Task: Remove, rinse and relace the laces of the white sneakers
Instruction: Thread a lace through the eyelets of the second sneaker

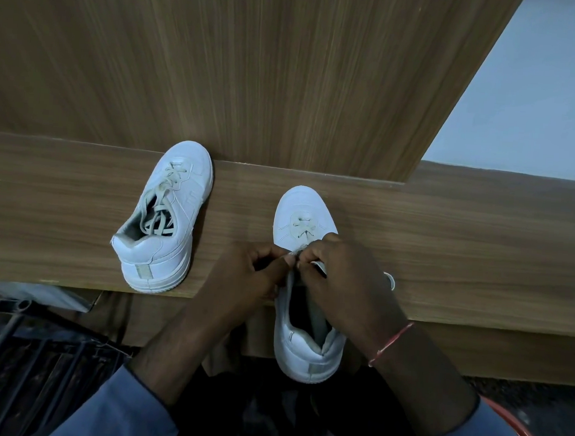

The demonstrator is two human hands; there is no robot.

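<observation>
Two white sneakers lie on a wooden ledge (481, 251). The left sneaker (168, 219) stands apart with its grey lace (162, 205) loosely threaded through all eyelets. The right sneaker (308, 287) hangs its heel over the ledge's front edge toward me, and its lace (301, 230) shows only in the lowest eyelets near the toe. My left hand (255, 273) and my right hand (343, 276) meet over its tongue, both pinching the lace between fingertips. The upper eyelets are hidden under my hands.
A tall wooden panel (256, 62) rises right behind the ledge, with a pale wall (542, 99) to its right. Dark metal bars (14, 352) sit at lower left, and a red rim (519, 435) shows at lower right.
</observation>
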